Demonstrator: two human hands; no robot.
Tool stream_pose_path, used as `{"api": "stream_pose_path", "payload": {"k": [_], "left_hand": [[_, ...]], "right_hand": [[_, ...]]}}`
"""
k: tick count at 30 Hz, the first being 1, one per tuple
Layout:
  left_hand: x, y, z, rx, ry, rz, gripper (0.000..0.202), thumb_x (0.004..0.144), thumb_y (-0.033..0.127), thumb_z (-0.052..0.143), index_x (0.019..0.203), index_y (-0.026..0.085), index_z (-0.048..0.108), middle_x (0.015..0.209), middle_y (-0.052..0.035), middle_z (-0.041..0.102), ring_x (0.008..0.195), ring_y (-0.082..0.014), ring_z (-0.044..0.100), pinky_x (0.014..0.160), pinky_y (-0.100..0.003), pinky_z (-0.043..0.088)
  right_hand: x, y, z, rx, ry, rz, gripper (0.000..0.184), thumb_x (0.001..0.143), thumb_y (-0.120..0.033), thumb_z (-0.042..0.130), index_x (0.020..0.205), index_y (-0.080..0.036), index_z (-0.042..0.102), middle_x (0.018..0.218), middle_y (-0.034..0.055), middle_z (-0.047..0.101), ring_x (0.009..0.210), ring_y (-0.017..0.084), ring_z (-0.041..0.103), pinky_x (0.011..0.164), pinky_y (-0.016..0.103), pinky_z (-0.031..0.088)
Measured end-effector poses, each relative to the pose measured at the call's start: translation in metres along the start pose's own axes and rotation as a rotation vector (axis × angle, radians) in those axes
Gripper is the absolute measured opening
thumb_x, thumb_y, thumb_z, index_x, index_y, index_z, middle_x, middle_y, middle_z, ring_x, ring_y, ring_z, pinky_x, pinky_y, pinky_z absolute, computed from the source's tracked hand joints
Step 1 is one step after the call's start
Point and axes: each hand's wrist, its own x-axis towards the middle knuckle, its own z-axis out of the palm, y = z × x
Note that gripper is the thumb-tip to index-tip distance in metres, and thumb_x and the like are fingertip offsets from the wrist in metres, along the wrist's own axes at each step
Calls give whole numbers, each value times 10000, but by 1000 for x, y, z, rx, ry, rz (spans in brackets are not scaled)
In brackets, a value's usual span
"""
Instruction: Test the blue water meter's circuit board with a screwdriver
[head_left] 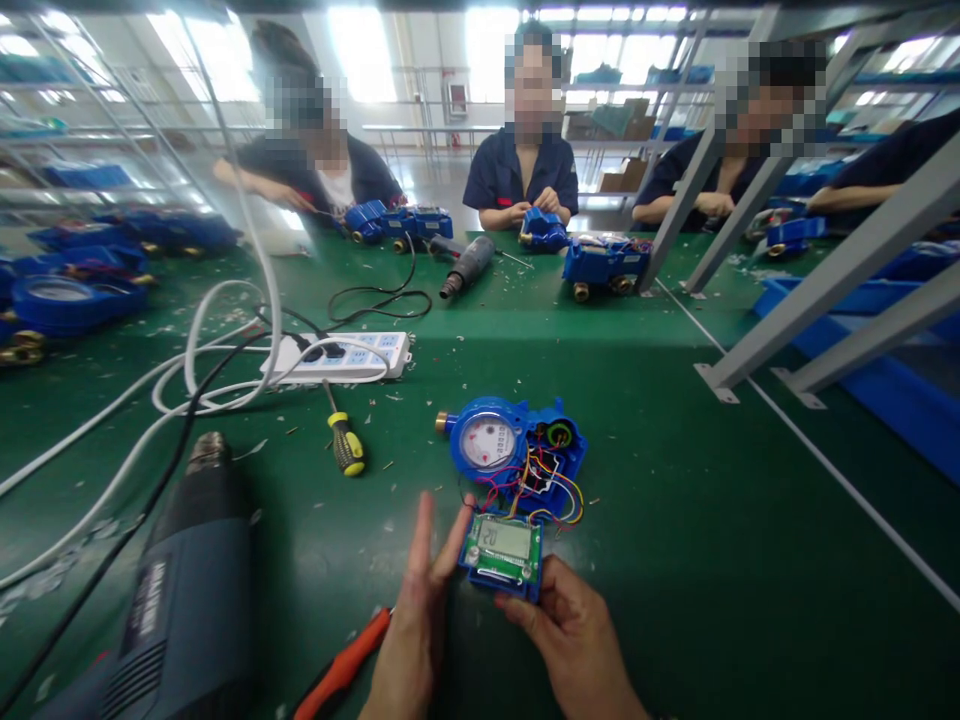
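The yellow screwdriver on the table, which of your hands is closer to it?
Left. The left hand is below and right of the yellow screwdriver, not touching. The right hand is farther right, holding the display module.

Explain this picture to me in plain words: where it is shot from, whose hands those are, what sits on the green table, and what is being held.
One camera on a person's head looks down at their own bare hands. The right hand grips a small blue display module, which coloured wires join to an opened blue water meter. The left hand touches the module's left edge with its fingers spread. On the green table lie a grey heat gun, a yellow-handled screwdriver, a white power strip and an orange-handled tool. Three other people work opposite.
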Motion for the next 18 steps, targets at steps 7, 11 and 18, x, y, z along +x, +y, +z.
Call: {"api": "stream_pose_path", "payload": {"k": [7,11,18], "left_hand": [[6,11,-16,-152,83,-26,511,828,440,459,1278,231,339,1207,-79,552,1086,-188,531,977,-323,372],[7,15,-15,113,94,-111,326,786,409,549,915,109,539,494,-16,610,369,-81,511,397,-138,371],[10,26,12,84,-22,-85,294,691,369,661,839,144,540,689,-13,640,427,-71,516,494,-192,418]], "right_hand": [[-2,-14,-9,22,14,-13,161,755,-317,654,831,-181,616,840,40,659,783,178,613,694,267,474],[-3,-20,-24,222,-96,88,232,716,-337,701,842,-169,605,740,34,687,676,142,649,597,207,490],[1,-17,-33,700,-167,217,373,680,-315,746,965,-145,575,639,25,687,499,77,637,424,79,436]]}}
